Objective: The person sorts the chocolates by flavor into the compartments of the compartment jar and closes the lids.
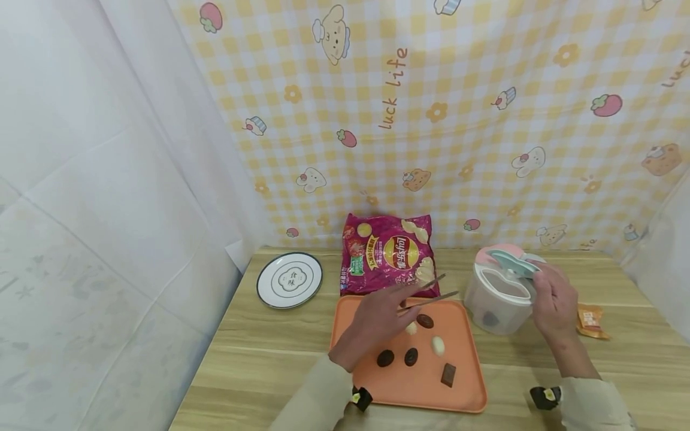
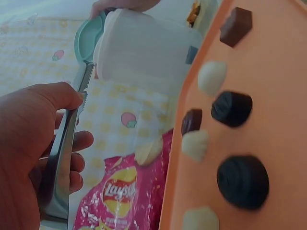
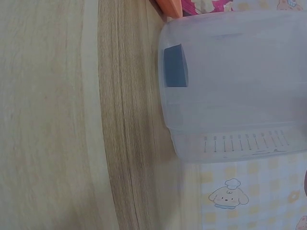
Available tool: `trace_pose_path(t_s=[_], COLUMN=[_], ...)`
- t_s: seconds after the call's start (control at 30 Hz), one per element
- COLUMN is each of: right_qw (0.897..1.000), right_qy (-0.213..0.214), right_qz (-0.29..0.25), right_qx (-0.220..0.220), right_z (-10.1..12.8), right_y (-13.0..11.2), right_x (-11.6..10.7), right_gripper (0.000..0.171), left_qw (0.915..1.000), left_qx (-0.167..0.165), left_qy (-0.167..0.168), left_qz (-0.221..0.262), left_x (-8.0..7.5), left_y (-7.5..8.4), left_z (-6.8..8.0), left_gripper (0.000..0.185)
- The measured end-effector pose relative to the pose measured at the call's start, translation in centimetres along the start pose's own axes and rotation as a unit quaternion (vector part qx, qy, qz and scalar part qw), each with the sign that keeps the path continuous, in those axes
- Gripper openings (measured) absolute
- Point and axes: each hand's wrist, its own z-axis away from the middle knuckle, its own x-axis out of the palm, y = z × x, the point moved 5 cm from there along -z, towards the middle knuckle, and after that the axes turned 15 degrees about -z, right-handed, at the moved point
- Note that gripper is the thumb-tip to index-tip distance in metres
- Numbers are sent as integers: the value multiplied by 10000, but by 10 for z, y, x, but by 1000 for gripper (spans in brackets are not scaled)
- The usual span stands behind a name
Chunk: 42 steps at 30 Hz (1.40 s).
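The left hand [image 1: 377, 320] grips metal tongs [image 1: 431, 293], tips parted over the tray's [image 1: 469, 395] far edge, just above a dark chocolate [image 1: 424, 321]. The right hand [image 1: 552, 302] pinches the green lid [image 1: 512, 263] at the tub's [image 1: 493, 299] rim, just right of the tray. Bare table [image 1: 269, 359] lies left.

The head view looked down and forward over the counter [image 1: 269, 353] from the near side, taking in tray [image 1: 463, 383] and tub [image 1: 496, 305]. The left wrist view sat close over the tray [image 2: 283, 62], facing the tub [image 2: 144, 52]. The right wrist view pressed near the tub [image 3: 240, 81] wall.
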Motion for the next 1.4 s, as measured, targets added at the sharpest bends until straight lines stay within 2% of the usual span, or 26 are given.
trace_pose_path(t_s=[0.23,0.5,0.7,0.8,1.07,1.4], right_qw=[10000,10000,10000,10000,10000,10000], right_qy=[44,-31,-29,3,46,-64], right_qz=[-45,52,15,-29,-53,-1], right_qx=[-11,24,-74,-95,-40,-74], right_z=[1,0,0,0,1,0], right_y=[1,-1,1,1,1,-1], right_x=[0,0,-1,-1,0,1], right_gripper=[32,34,34,33,33,35], left_qw=[9985,9977,9958,9948,9914,9894], left_qx=[97,284,525,601,585,618], left_qy=[-61,-126,-200,-315,-904,-997], left_qz=[-540,-601,-727,-764,-748,-851], left_x=[-9,-13,-13,-11,2,20], left_y=[-19,-35,-43,-44,-44,-41], left_z=[25,49,62,64,63,49], left_gripper=[45,40,37,36,35,35])
